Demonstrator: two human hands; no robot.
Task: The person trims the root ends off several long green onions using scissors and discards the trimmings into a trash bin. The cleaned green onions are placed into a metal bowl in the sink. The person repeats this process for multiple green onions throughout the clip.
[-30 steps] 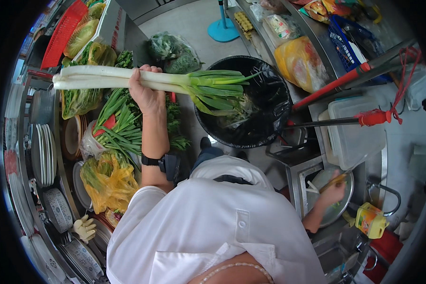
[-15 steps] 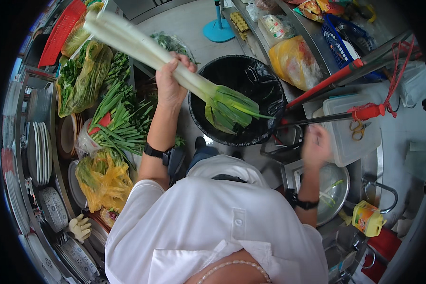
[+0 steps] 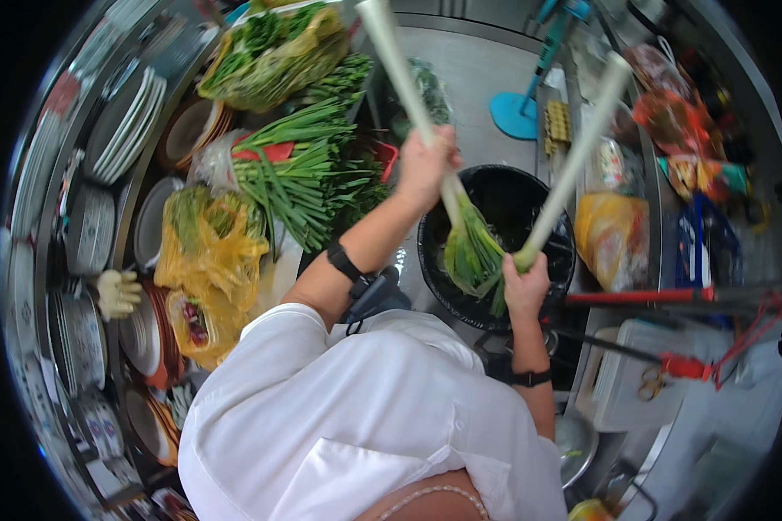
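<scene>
Over a black-lined bin [image 3: 513,187] I hold two long leeks, one in each hand. My left hand [image 3: 427,169] is wrapped round the white stalk of one leek [image 3: 400,74]; its green leaves hang down into the bin's opening. Nearer to me, my right hand [image 3: 527,288] is closed round the lower green part of the other leek [image 3: 582,148]. That stalk points up and away to the right. The green leaves of both come close together between my hands, and I cannot tell whose each leaf is.
On the left counter lie green vegetables [image 3: 308,143], a yellow plastic bag [image 3: 208,247] and stacked plates [image 3: 135,126]. To the right are a yellow bag [image 3: 613,239], a red pole [image 3: 643,296] and a lidded plastic box [image 3: 634,382] with scissors [image 3: 651,384]. A blue stand base [image 3: 513,116] is beyond the bin.
The leeks, earlier together in my left hand, are now apart. My right hand has come up from the right and gripped one. The view has shifted left.
</scene>
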